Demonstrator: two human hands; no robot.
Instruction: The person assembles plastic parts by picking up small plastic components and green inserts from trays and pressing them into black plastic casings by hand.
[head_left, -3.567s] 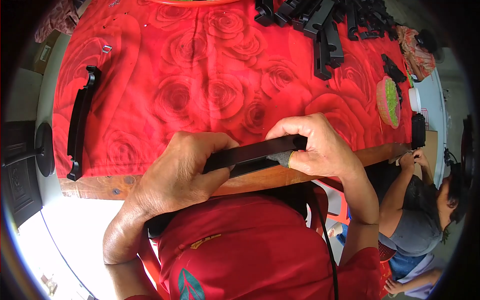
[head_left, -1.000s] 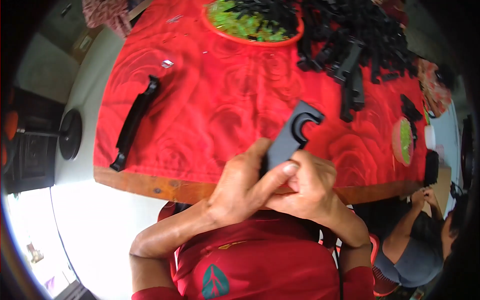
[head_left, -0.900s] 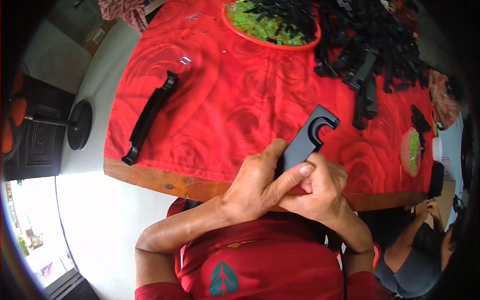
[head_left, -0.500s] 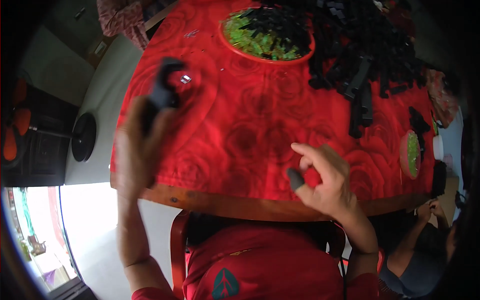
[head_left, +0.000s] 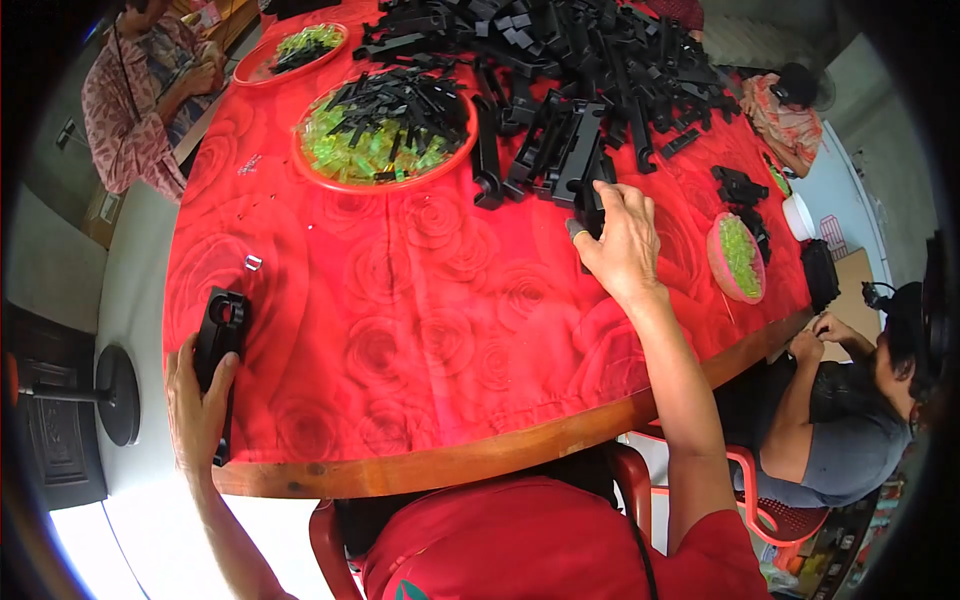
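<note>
Upright at the table's left edge is a long black plastic part point(head_left: 222, 322) with a round notch at its top. My left hand point(head_left: 197, 398) is closed around its lower portion. Stretched forward, my right hand point(head_left: 625, 240) has its thumb and fingers on another black plastic part point(head_left: 591, 212) at the near side of a big heap of black plastic parts point(head_left: 570, 140). A dark cover is on my right thumb. The lower end of that part is partly behind my hand.
A red basin point(head_left: 385, 187) holds yellow-green clear pieces and black strips; a similar basin point(head_left: 290, 72) is behind it. A pink bowl point(head_left: 716, 262) of green pieces stands at right. One small shiny piece point(head_left: 254, 263) lies at left. Co-workers sit around the table.
My right hand has gone forward to the black heap, where its fingers meet a part. My left hand, still holding its black part, is now lower at the left table edge. The view has shifted.
</note>
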